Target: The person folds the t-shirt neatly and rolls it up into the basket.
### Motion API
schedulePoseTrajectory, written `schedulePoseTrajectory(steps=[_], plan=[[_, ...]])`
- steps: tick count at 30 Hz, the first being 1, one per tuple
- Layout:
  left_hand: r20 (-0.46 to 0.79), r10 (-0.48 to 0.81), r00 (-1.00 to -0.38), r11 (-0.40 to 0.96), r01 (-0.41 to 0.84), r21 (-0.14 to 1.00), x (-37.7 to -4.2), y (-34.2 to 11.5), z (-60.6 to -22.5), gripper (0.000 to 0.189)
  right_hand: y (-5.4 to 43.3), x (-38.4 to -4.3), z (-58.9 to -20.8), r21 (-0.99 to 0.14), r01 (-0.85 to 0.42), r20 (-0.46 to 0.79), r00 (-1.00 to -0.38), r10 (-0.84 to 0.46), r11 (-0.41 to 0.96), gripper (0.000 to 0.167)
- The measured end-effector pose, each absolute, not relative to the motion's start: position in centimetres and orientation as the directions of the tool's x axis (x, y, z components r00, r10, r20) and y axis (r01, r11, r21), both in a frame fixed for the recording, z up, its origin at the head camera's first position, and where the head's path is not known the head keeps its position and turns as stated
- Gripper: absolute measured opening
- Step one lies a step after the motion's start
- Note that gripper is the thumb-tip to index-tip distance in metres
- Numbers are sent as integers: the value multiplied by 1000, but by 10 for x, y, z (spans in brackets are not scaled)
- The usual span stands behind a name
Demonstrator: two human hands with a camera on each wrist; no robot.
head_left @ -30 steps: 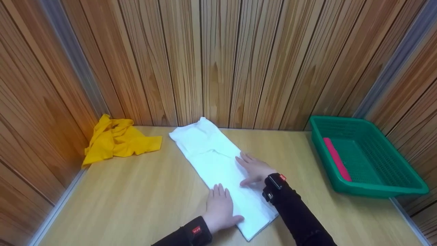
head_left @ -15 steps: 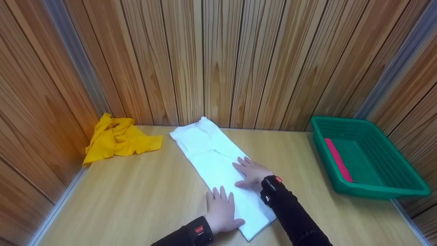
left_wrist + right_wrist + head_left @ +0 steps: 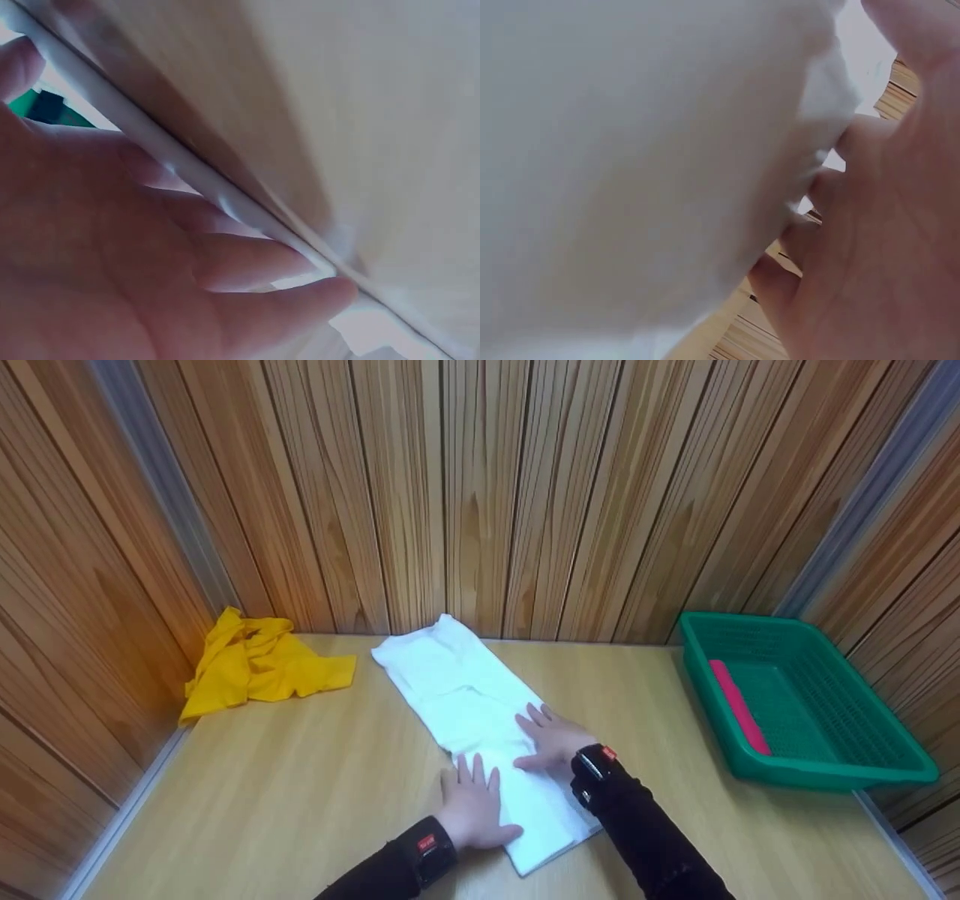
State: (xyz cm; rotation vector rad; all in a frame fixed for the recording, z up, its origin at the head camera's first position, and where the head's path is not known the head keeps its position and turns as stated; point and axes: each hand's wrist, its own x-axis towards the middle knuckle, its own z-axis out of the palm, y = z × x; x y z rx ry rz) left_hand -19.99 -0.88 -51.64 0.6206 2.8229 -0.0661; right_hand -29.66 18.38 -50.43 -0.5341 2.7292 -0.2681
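Observation:
A folded white cloth (image 3: 480, 720) lies slantwise on the wooden table, its far end close to the back wall. My left hand (image 3: 472, 811) rests with spread fingers along the cloth's left edge, and the thumb reaches over the near part. In the left wrist view, the fingertips (image 3: 330, 292) touch the cloth's edge beside the bare tabletop. My right hand (image 3: 553, 739) lies flat on the cloth's right side, fingers spread and pointing up-left. The right wrist view has the white cloth (image 3: 645, 165) filling the left, with the right hand's fingers (image 3: 776, 281) against its edge.
A crumpled yellow cloth (image 3: 262, 664) sits at the back left corner. On the right stands a green plastic basket (image 3: 825, 775) with a pink folded item (image 3: 739, 706) along its left wall. Wood-panelled walls (image 3: 480, 495) close off the back and sides.
My left hand has shifted slightly left and away from me, and the near end of the white cloth has moved left with it. The right hand has slid slightly toward me.

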Motion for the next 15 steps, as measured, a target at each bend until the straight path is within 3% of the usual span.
schedulePoseTrajectory(steps=[7, 15], plan=[[-229, 377, -897, 926, 367, 89, -218, -22, -520, 112, 184, -290, -512, -209, -297, -313, -882, -351, 932, 92], [-194, 361, -912, 932, 357, 56, -239, -30, -520, 111, 183, -279, -513, -173, -332, -271, -889, -369, 927, 93]])
